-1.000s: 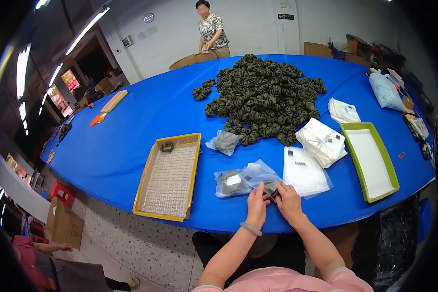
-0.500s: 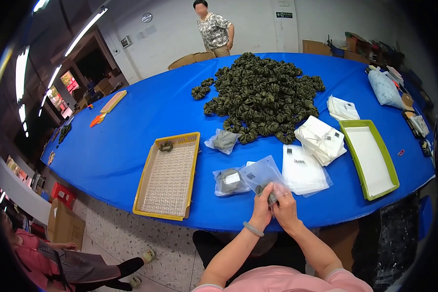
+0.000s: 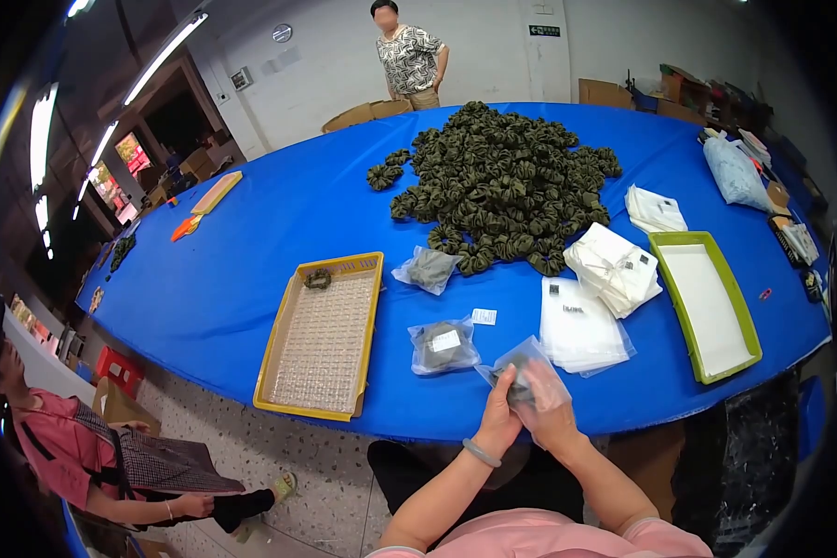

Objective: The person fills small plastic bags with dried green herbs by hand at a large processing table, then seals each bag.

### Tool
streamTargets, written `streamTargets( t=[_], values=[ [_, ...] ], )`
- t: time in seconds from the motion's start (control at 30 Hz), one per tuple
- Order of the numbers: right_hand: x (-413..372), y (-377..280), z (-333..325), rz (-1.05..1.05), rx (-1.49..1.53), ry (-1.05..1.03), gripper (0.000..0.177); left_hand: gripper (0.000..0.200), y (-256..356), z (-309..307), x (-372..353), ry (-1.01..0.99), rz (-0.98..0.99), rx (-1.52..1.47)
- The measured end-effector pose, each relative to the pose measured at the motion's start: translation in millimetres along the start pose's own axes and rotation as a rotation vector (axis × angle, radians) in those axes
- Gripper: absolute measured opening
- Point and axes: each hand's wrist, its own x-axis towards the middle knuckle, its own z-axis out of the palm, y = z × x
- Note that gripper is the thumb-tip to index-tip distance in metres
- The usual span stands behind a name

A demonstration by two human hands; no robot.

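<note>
Both my hands are around a frosted plastic bag with a dark green scrunchie inside, close to the table's near edge. My left hand wears a bracelet and has its thumb pressed on the bag's left side. My right hand grips the right side, its fingers partly veiled by the cloudy plastic. Just left lies a bagged scrunchie with a white label on top. Another bagged scrunchie lies farther back. A small white printed label rests on the blue cloth between the bags and my hands.
A big heap of dark green scrunchies covers the table's middle. At left stands a yellow tray with one scrunchie. Stacks of flat bags and a green tray are at right. Two people stand nearby, left and behind the table.
The bag's loose end, which pointed up and left, is now folded in around the scrunchie. The white label behind it has come into full view. The person at left has moved.
</note>
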Motion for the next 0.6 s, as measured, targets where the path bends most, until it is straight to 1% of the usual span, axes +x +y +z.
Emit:
streamTargets(
  t=[0.07, 0.2, 0.23, 0.37, 0.4, 0.53, 0.57, 0.6],
  values=[
    [-0.6, -3.4, -7.5, -0.008, -0.014, -0.031, 0.049, 0.033, 2.6, -3.1, 2.0, 0.009, -0.015, -0.044],
    [-0.6, -25.1, -45.4, -0.069, -0.097, -0.195, 0.051, 0.032, 7.5, 4.8, -8.1, 0.025, -0.101, -0.156],
    [-3.0, -24.8, -49.5, -0.068, -0.101, -0.199, 0.051, 0.032, 7.1, 4.4, -8.6, 0.026, -0.104, -0.16],
    [-14.5, -19.4, -60.4, -0.12, -0.133, 0.095, 0.052, 0.035, 12.6, 3.0, -9.9, -0.111, -0.172, -0.248],
    [-12.2, -16.7, -61.9, -0.124, -0.132, 0.096, 0.052, 0.035, 14.4, 5.4, -10.5, -0.113, -0.169, -0.248],
    [1.9, -7.4, -69.4, 0.374, -0.063, -0.141, 0.054, 0.034, 18.9, 21.2, -24.6, -0.124, -0.223, -0.119],
    [1.4, -2.9, -67.5, 0.383, -0.064, -0.146, 0.054, 0.034, 19.2, 17.4, -21.8, -0.118, -0.231, -0.121],
    [0.9, 6.6, -59.4, 0.401, -0.029, -0.17, 0.053, 0.038, 20.4, 8.8, -12.8, -0.078, -0.101, 0.082]
  ],
)
